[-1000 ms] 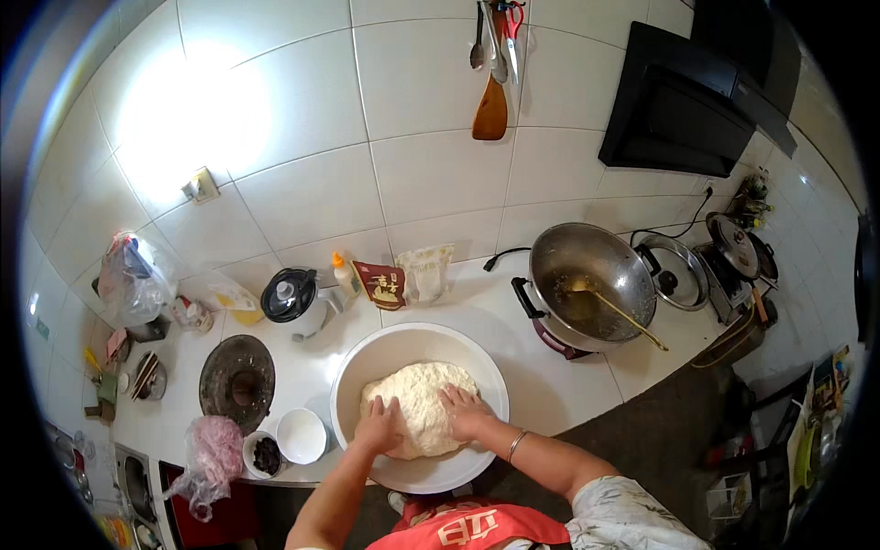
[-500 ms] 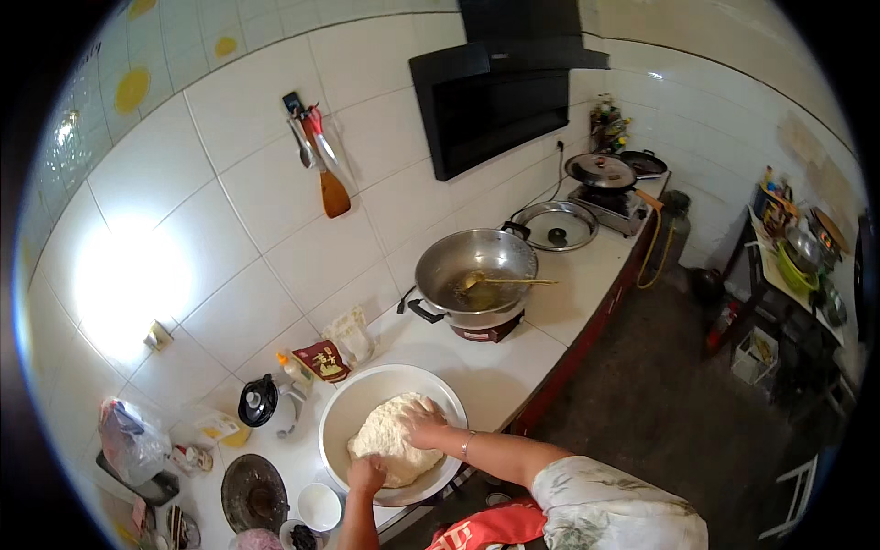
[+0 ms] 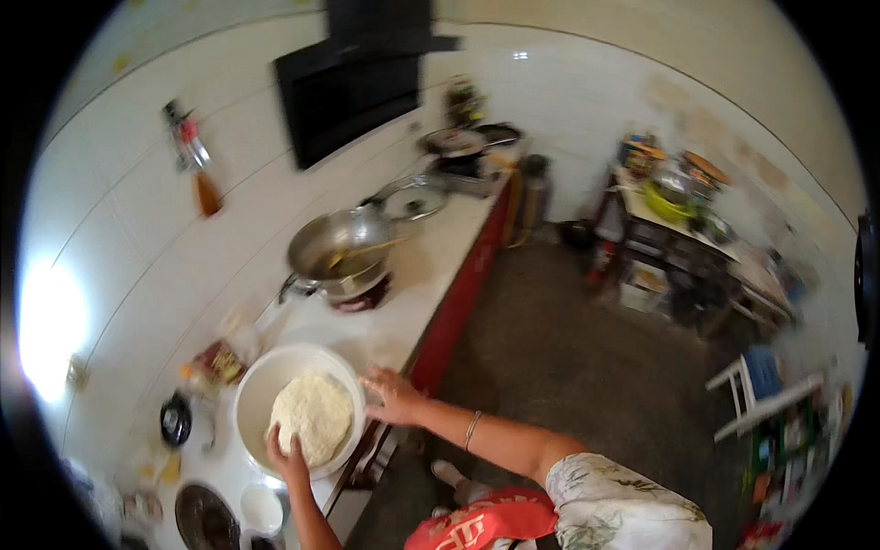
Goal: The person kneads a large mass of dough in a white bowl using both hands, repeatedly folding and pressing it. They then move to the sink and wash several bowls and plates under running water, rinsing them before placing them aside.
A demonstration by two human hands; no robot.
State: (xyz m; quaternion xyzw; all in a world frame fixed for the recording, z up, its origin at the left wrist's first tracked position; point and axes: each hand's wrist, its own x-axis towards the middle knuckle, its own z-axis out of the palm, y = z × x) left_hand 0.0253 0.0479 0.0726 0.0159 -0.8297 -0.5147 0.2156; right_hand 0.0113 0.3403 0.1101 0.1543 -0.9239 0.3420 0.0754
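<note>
Can see a long white counter [image 3: 420, 286] bearing a wide white basin [image 3: 256, 403]. Beyond the basin, can see a steel wok [image 3: 330, 240]. Inside the basin, find one pale lump of dough [image 3: 313, 417]. Left of the basin, notice a dark round dish [image 3: 203, 515] and a black-lidded jug [image 3: 177, 420]. At the basin's right rim, see the right hand [image 3: 394, 397], off the dough, fingers apart; cannot tell whether touching the rim. At the dough's near-left edge, see the left hand [image 3: 291, 456], fingers parted, seemingly touching dough. Just beside the basin, spot a small white bowl [image 3: 263, 510].
</note>
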